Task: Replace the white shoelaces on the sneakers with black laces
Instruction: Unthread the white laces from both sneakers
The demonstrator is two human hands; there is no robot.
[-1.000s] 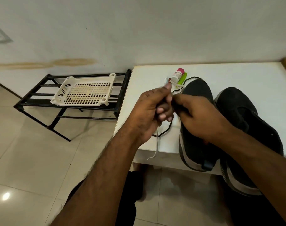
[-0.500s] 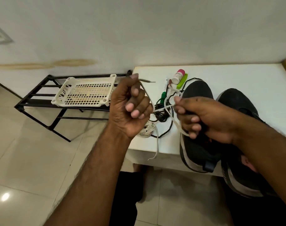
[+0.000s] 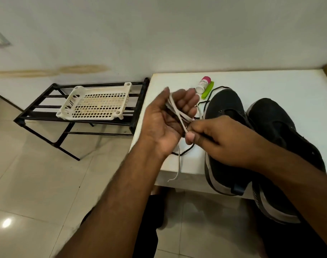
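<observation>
Left hand (image 3: 164, 120) up over the counter (image 3: 270, 86), palm turned up, fingers loosely bent round loops of the white lace (image 3: 177, 112). Held that way to keep the lace in a neat bundle, not a messy heap. Right hand (image 3: 220, 144) just beside it, thumb and fingers pinching the same white lace low down, likely to wind it round. One loose white end (image 3: 178, 164) dangling past the counter edge.

Two black sneakers (image 3: 226, 116) side by side on the counter, heels poking off the near edge, close for easy reach. No white lace in the holes of the near one, so likely pulled out already. Black lace (image 3: 209, 95) lying on the counter beside the left sneaker, ready to go in next.

Small bottle with a pink cap (image 3: 202, 83) and a green thing (image 3: 208, 90) farther back, out of the way. White basket (image 3: 95, 103) on a black rack (image 3: 38, 116) over on the floor side.
</observation>
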